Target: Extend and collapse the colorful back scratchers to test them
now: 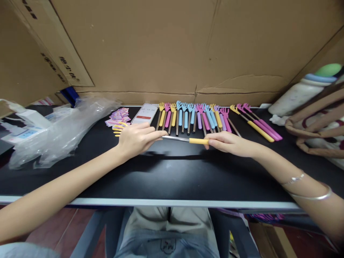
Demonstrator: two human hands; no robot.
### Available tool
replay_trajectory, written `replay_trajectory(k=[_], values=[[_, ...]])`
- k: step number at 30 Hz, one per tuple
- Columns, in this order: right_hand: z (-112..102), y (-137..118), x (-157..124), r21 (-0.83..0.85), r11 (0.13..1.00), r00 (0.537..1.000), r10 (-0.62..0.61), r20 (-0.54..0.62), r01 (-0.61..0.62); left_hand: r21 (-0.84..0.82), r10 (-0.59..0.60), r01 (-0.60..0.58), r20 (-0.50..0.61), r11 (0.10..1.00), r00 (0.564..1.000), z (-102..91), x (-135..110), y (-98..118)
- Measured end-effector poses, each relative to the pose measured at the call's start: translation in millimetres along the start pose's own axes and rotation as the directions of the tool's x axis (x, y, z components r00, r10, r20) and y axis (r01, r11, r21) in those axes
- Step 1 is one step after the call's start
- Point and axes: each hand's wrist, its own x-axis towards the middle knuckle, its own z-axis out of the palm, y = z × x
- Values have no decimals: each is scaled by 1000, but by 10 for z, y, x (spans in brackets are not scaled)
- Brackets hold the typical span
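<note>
Yellow back scratcher [179, 139] held just above black table [172, 177]. Left hand [139, 139]: fingers closed around shaft [174, 138] near claw [119, 127]. Right hand [227, 143]: fingers pinching handle [197, 141] end. Probably light, stiff; bare metal likely slippery. Grip handle.

Held rod [177, 138] shiny metal; handle [197, 141] smooth plastic; tabletop [177, 182] glossy; wall [139, 46] matt cardboard.
</note>
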Motion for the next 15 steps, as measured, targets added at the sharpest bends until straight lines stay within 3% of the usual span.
replay_trajectory(k=[8, 12, 15], values=[[82, 154, 14, 396, 916, 985, -12, 174, -58, 99, 84, -76, -71, 992, 994, -47, 4, -4], [81, 141, 10, 420, 904, 982, -6, 189, -75, 90, 89, -83, -66, 993, 994, -73, 23, 10], [84, 121, 24, 340, 937, 991, 36, 126, -77, 47, 52, -52, -4, 998, 999, -81, 43, 26]])
